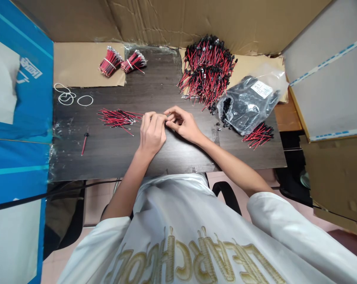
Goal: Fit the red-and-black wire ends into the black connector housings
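left hand (151, 132): fingers curled, tips meeting right hand (183, 124), lower left of wire heap (206, 71)
right hand: pinched, held thing too small to tell
loose wires (117, 117): left of wire heap, beside left hand

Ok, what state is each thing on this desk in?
Left hand, fingers curled, grip contents hidden.
Right hand, fingertips pinched, touching left hand.
Loose wires, unbundled, beside left hand.
Wire bundles, banded.
Plastic bag, open.
Rubber bands, lying unused.
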Demonstrator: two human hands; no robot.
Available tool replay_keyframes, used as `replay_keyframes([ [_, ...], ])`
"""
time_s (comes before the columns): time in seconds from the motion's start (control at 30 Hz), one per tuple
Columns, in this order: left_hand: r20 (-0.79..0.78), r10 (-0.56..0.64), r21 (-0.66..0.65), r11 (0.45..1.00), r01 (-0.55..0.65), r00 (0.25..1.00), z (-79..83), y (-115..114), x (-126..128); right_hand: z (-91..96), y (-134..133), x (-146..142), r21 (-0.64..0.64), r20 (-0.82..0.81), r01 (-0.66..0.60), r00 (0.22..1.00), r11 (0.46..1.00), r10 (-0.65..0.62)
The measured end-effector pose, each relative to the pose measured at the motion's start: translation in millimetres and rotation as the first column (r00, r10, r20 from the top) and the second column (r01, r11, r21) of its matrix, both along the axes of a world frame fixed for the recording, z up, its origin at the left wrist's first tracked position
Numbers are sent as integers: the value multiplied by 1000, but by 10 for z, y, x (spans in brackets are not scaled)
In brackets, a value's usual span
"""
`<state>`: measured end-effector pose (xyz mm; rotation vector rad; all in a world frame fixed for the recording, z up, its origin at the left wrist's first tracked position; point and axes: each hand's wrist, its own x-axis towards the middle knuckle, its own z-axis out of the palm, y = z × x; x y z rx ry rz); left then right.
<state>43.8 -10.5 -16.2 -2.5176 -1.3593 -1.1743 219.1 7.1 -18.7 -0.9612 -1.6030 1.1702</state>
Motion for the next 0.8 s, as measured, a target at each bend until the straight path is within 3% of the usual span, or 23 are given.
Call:
replay_keyframes([
  [0.27,32,30,12,999,-30,999,11,21,-54,10,59,56,-53,-47,-3,999,999,0],
  [0.8,27,-35,-80,996,37,999,2,28,-81,-61,68,110,-37,14,-34,999,999,35],
])
